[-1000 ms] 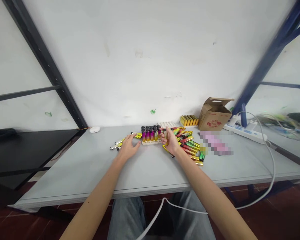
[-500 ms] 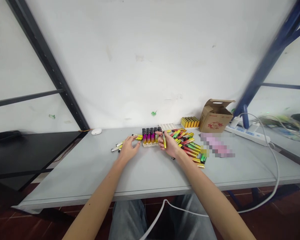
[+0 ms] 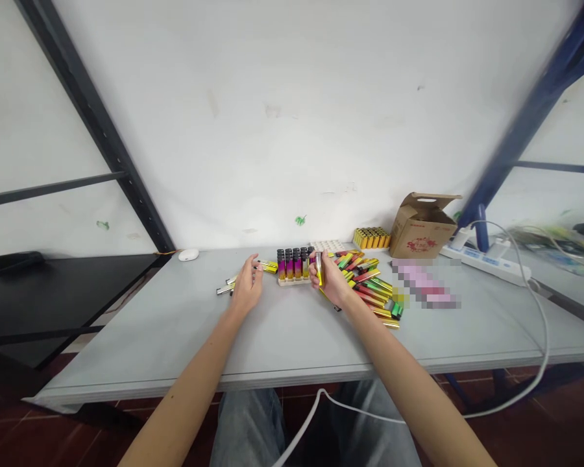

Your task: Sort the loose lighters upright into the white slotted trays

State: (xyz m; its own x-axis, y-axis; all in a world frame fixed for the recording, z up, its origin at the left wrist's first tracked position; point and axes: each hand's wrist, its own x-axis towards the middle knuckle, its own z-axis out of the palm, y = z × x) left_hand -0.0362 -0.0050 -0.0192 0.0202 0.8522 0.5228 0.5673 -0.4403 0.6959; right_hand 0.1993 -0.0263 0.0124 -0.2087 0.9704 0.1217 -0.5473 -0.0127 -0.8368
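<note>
Since half a second ago, the left hand point(image 3: 246, 288) has rolled from palm-down onto its edge, its fingers now pointing toward the surface's point(image 3: 292, 337) back edge, and the held lighter has turned within the other hand. Left to right: a white case point(image 3: 188, 255) sits by the back edge toward its left end; a few loose lighters point(image 3: 224, 290) lie just beside the left hand, whose thumb and fingers stand apart, seemingly holding nothing. Upright purple-and-yellow lighters point(image 3: 289, 264) fill a pale rack point(image 3: 293, 281) nearer the back edge than the front. Right of it, the right hand point(image 3: 333, 280) is clamped around one shiny lighter point(image 3: 320, 271). Beyond lies a heap of lighters point(image 3: 372, 288), then a cardboard box point(image 3: 422, 237) near the back edge.
</note>
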